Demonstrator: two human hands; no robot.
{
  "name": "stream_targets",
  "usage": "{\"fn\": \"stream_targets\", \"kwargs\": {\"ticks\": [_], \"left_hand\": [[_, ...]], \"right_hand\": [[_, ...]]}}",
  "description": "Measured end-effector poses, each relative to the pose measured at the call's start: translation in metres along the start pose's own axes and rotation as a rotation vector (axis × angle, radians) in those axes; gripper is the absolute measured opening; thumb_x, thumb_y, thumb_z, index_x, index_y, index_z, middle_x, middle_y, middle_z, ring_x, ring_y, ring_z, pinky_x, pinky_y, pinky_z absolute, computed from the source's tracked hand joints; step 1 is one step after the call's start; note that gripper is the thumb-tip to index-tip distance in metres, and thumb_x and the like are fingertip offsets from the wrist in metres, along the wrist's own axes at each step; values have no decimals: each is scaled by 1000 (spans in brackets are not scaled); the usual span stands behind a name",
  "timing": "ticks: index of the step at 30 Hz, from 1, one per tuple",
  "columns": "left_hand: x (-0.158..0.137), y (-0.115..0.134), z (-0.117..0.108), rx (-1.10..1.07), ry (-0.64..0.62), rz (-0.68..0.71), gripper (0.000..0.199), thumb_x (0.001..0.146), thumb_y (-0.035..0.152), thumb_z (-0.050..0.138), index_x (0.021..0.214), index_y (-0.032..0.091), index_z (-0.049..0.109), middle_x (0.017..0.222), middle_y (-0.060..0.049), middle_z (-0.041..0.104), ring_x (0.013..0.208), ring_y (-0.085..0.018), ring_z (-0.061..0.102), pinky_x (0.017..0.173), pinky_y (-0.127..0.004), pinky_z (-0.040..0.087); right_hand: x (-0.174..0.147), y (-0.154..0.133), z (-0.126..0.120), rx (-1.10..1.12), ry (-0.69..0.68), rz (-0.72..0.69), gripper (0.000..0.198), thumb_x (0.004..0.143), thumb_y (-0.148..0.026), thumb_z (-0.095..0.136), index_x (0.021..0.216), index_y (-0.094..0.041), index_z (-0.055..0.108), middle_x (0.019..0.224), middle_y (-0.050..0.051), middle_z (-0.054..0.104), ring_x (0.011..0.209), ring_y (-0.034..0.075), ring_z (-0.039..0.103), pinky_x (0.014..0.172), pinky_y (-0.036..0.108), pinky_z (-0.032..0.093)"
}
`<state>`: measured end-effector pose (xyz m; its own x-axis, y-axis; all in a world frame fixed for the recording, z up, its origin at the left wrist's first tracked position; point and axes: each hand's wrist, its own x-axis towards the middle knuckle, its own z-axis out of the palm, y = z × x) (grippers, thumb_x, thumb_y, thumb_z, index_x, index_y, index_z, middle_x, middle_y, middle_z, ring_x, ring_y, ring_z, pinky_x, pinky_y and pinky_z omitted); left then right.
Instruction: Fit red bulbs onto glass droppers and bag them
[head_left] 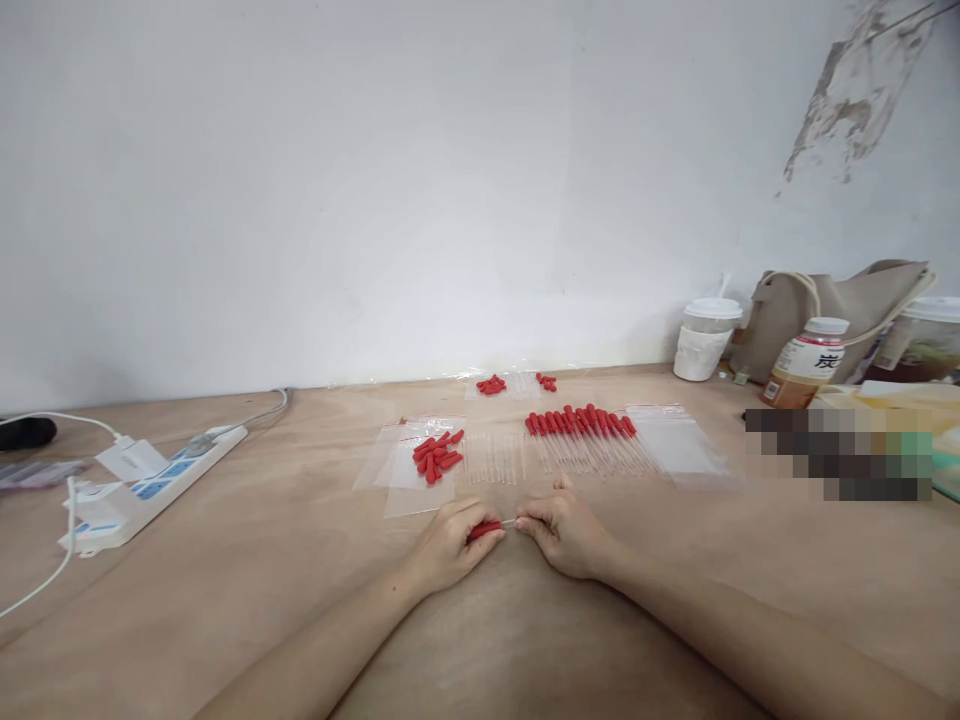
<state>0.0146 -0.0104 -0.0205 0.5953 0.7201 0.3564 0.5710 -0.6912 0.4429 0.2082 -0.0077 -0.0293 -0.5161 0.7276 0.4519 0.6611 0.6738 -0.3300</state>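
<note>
Near the front of the wooden table, my left hand (455, 542) pinches a red rubber dropper bulb (484, 529). From the bulb's right end a thin, clear dropper tube (508, 522) runs to my right hand (561, 530), whose fingers are closed on it. How far the tube sits inside the bulb is hidden. Beyond my left hand, loose red bulbs (435, 457) lie heaped on clear plastic bags (405, 500). A row of bare tubes (495, 458) lies beside them. To the right, several bulb-topped droppers (581, 425) are lined up with their tubes toward me.
A power strip (161, 490) with white plugs and cables stands at the left. Against the wall is a bag of bulbs and tubes (517, 385). A clear bag (675, 440), a lidded cup (705, 340), a drink bottle (806, 360) and a grey handbag (780, 300) are on the right.
</note>
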Motion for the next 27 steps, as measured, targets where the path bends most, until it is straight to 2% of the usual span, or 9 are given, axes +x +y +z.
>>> {"fn": "stream_targets", "kwargs": {"ticks": [6,10,14,17,18,20,22,24,27], "left_hand": [[-1,-2,3,7,15,18,15,84,25,44,82,17,56,75,-3,57,69,-14,50,64,-24,38],[0,-6,1,7,-3,6,18,84,31,46,84,18,59,75,-3,59,70,-15,52,64,-24,40],[4,-13,-3,45,-26,77,21,84,35,48,88,19,62,78,-5,61,73,-17,54,67,-26,41],[5,-16,-5,62,62,86,25,81,35,53,101,22,59,92,-6,59,86,-19,52,77,-29,40],[5,-16,-5,68,113,49,29,80,35,54,106,22,55,94,-6,58,87,-19,51,77,-29,40],[5,-16,-5,88,171,-48,29,79,34,54,105,21,54,85,-4,55,79,-17,51,70,-27,41],[5,-16,-4,97,122,-89,18,81,31,50,90,19,58,67,0,50,63,-13,48,59,-23,38],[6,-16,-2,92,43,-72,17,83,28,47,77,17,58,57,3,43,55,-11,43,53,-21,34],[7,-16,-2,79,25,-73,16,82,27,47,73,17,56,55,4,39,53,-10,41,51,-20,31]], "right_hand": [[1,-1,0,60,-48,0,27,84,-21,41,61,-17,55,58,-4,59,55,9,48,71,28,27],[1,4,-1,80,-42,-5,27,86,-23,39,69,-20,59,65,-3,62,61,10,51,73,29,27],[0,3,-8,-49,-22,-60,22,83,-27,44,73,-23,63,70,0,60,71,13,50,69,29,27],[0,4,-13,-161,-6,-66,19,80,-24,48,71,-22,64,68,2,60,72,15,49,67,31,27],[0,7,-15,-158,8,-31,19,79,-24,49,69,-22,64,68,2,60,72,16,50,68,31,28],[3,17,-18,-67,42,123,17,77,-25,50,68,-22,65,68,2,63,70,16,52,67,30,31],[8,33,-23,65,92,349,18,76,-29,50,70,-22,66,70,2,65,67,16,55,62,27,34],[15,50,-30,116,165,553,22,75,-33,48,70,-20,65,72,3,66,65,16,56,57,25,35],[30,66,-36,37,246,727,23,72,-36,49,66,-19,65,73,4,66,67,19,58,58,27,36]]}}
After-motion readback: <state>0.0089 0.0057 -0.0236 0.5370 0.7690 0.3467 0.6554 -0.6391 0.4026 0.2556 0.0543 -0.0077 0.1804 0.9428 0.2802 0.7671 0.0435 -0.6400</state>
